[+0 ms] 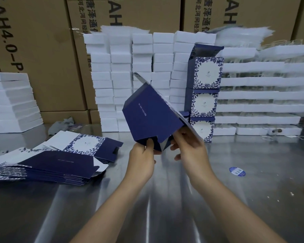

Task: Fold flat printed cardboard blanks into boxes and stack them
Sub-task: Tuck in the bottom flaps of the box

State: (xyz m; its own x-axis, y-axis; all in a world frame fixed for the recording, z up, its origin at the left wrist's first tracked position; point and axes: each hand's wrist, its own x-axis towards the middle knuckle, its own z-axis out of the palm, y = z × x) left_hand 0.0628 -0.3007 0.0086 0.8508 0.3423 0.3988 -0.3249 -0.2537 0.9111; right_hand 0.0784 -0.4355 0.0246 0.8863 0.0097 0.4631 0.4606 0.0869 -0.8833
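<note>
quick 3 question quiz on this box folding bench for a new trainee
1. True or false: the half-folded box rests on the table.
2. Seen from the box, the flat blanks lie: A) to its left, B) to its right, C) beneath it.
3. How many hands hold the box?
Key: 1 false, it is held above the table; 2 A; 3 two, the left hand and the right hand.
</note>
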